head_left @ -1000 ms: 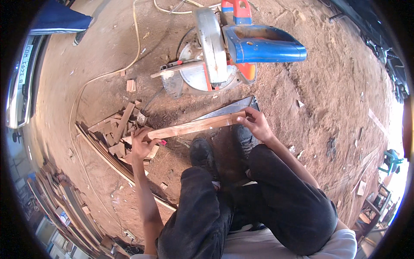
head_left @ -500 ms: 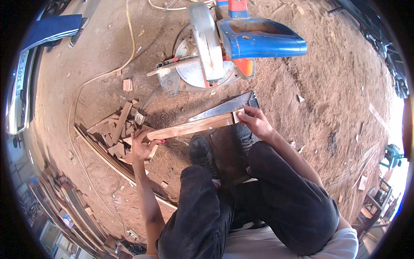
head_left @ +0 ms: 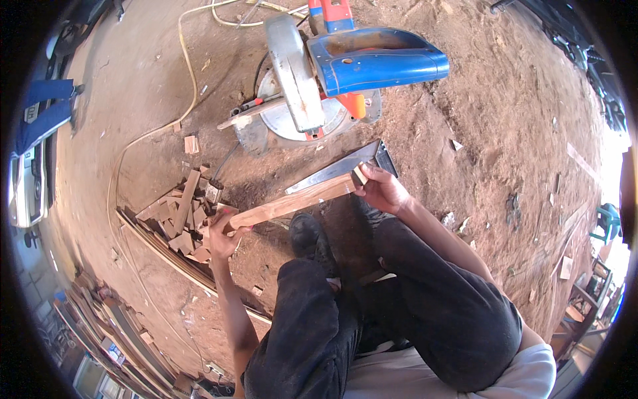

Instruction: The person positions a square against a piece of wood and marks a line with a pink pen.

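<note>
A narrow wooden strip (head_left: 292, 207) spans the gap between my hands, above my shoes. My left hand (head_left: 222, 234) is closed around its left end, thumb along the lower edge. At the other end my right hand (head_left: 387, 191) pinches a small block (head_left: 359, 174), dark on one face and pale on another, against the strip's tip. Whether the right fingers also grip the strip is hidden. Just beyond the strip, a flat metal-bladed tool with a dark end (head_left: 332, 169) lies on the ground.
A blue and orange circular cutting saw (head_left: 379, 63) stands ahead on the dirt. Wood offcuts (head_left: 178, 211) are heaped beside my left hand, along long thin strips. A pale cable (head_left: 143, 138) curves across the ground. Boards (head_left: 116, 339) are stacked lower left; a person's blue-clad legs (head_left: 50, 113) show far left.
The small block in my right fingers has tilted, now showing its dark face more. The strip stays between my hands. The view has shifted slightly, and the person at far left has changed position.
</note>
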`<state>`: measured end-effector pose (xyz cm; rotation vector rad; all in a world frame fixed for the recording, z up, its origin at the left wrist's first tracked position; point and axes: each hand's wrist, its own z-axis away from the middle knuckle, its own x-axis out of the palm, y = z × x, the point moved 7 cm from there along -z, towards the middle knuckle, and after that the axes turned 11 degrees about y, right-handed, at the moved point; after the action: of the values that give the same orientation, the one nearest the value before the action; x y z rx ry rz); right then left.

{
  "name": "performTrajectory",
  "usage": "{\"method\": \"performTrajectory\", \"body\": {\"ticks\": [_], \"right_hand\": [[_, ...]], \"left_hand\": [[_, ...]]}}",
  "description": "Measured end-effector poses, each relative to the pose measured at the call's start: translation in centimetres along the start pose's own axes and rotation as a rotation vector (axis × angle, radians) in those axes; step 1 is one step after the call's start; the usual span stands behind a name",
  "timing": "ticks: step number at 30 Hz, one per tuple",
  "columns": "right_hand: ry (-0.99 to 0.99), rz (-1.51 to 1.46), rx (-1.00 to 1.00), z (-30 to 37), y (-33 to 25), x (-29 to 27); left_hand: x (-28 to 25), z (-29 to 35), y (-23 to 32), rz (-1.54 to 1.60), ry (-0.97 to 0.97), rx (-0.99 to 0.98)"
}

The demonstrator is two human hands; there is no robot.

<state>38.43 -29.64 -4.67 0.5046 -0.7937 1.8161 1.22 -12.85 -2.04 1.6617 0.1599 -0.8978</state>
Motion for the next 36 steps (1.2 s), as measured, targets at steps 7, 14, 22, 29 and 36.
{"method": "performTrajectory", "body": {"ticks": [7, 14, 22, 29, 36], "right_hand": [[0.339, 0.405, -0.637, 1.4, -12.8, -8.4], [0.347, 0.750, -0.540, 2.8, -12.0, -9.2], [0.019, 0.320, -0.289, 2.9, -8.1, -3.3], [-0.235, 0.525, -0.435, 5.0, -7.9, 2.0], [-0.164, 0.723, -0.398, 5.3, -7.5, 1.3]], "left_hand": [[-5.7, 4.0, -2.4, -0.242, 0.000, -0.058], [-6.4, 6.6, -3.1, -0.101, -0.051, -0.172], [-0.8, 3.8, 4.0, -0.523, 0.042, 0.134], [1.9, 3.9, 1.7, -0.564, 0.026, 0.118], [3.2, 4.3, 1.6, -0.603, -0.021, 0.049]]}}
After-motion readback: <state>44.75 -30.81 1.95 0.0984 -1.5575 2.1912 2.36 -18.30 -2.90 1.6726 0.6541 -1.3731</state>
